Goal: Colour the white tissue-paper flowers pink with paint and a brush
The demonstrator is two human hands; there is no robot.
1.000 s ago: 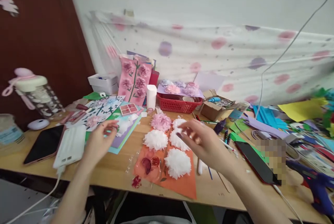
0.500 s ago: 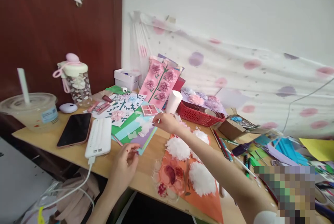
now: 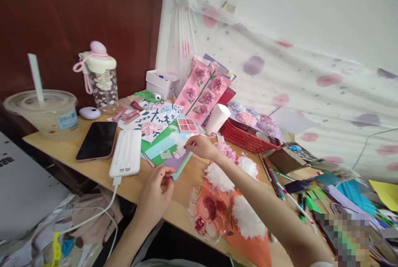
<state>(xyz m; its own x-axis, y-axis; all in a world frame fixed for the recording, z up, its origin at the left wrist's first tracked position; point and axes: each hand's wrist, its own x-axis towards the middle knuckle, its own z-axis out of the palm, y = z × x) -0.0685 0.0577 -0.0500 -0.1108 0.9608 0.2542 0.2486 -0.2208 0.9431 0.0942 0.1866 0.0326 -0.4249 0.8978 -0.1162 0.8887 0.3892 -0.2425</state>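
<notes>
My right hand (image 3: 202,146) reaches over the stack of coloured papers (image 3: 158,149), its fingertips pinched at some torn white paper scraps (image 3: 181,149). Whatever lies between those fingers is too small to name. Nearer the table's front edge, my left hand (image 3: 157,186) has its fingers curled together by the lower corner of the stack; what it holds, if anything, cannot be made out. Under my right forearm lies an orange sheet (image 3: 248,250) with white fluffy paper flowers (image 3: 248,216). A clear palette (image 3: 214,209) with red paint sits on its left part.
Left are a drink cup (image 3: 43,113), a bottle (image 3: 104,80), a phone (image 3: 97,140) and a cabled white power bank (image 3: 127,153). Behind stand a pink flower picture (image 3: 202,88), a white roll (image 3: 218,118) and a red basket (image 3: 248,136). Pens (image 3: 273,180) lie right.
The view has shifted, so the table things appear further right. My right hand has moved slightly towards the near side of the stack, and both hands keep nearly the same pose.
</notes>
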